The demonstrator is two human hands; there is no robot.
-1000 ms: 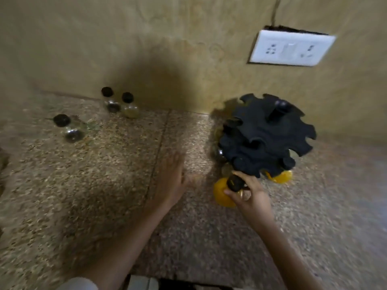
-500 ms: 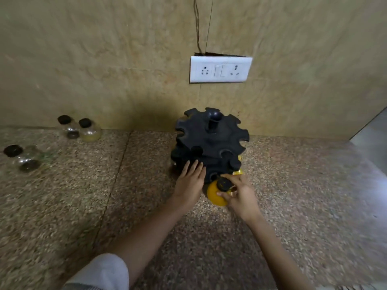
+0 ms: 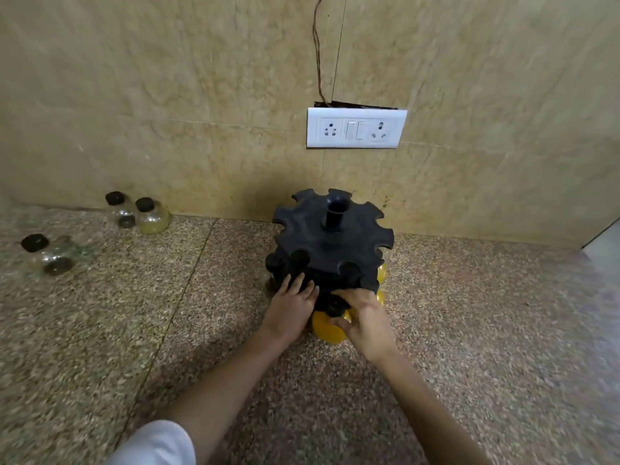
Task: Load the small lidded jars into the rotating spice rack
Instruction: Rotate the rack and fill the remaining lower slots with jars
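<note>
A white short sleeve (image 3: 157,444) covers the left upper arm; forearms bare.

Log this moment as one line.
phase: loading | left hand: rests on rack | right hand: grips yellow jar | waiting: clear jars, left counter

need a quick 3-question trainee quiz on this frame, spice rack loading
1. True or false: the left hand grips a jar.
2. Which hand holds the yellow-filled round jar with a black lid at the black plastic rotating spice rack? A) left hand B) right hand
3. Fill in: the loose clear black-lidded jars stand to the rack's ____.
Key: 1 false, its straight fingers lie against the rack. 2 B. 3 left.
</note>
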